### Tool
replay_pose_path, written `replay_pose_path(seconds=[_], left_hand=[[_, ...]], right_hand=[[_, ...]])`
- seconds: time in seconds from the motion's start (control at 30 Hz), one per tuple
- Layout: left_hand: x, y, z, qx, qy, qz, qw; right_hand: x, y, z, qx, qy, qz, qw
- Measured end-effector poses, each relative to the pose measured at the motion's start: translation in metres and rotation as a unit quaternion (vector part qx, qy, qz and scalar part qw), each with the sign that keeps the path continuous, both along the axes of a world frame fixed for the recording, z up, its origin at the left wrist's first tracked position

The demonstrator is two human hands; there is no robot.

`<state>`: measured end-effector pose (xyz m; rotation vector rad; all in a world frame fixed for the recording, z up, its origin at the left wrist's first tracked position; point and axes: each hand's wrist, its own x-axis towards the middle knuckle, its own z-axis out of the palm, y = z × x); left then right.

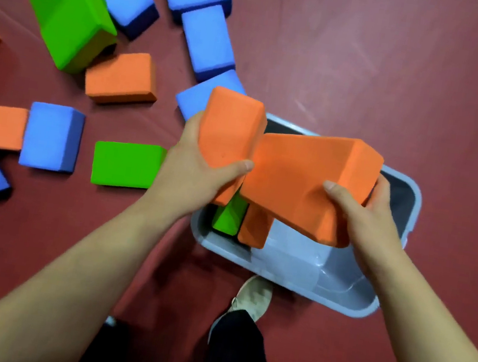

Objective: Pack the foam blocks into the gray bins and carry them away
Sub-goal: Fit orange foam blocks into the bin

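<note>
A gray bin [346, 302] stands on the red floor right of centre. Inside it a green block [227, 218] and an orange block [255, 229] stand on end at its left side. My left hand [192, 171] grips an orange foam block [228, 129] above the bin's left edge. My right hand [365, 218] grips a second, larger-looking orange foam block [309, 179] over the middle of the bin. The two held blocks touch each other.
Several loose blue, green and orange foam blocks lie on the floor to the left, among them a green block [127, 164], a blue block [50, 135] and an orange block [121, 76]. My shoe [254, 298] stands just in front of the bin.
</note>
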<state>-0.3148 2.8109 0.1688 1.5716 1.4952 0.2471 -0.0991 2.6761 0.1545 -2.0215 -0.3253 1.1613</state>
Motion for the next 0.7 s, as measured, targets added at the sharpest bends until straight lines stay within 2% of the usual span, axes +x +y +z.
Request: replay_pose_path(seconds=[0.2, 0.43, 0.7], left_hand=[[0.052, 0.008, -0.046, -0.015, 0.015, -0.052, 0.998], [0.048, 0.012, -0.101, -0.036, 0.009, -0.066, 0.997], [0.054, 0.033, -0.152, -0.035, 0.013, -0.077, 0.996]], right_hand=[[0.021, -0.011, -0.031, 0.002, 0.009, -0.03, 0.999], [-0.005, 0.005, -0.075, 0.01, -0.018, -0.064, 0.998], [-0.018, 0.052, -0.123, -0.002, -0.066, -0.022, 0.998]])
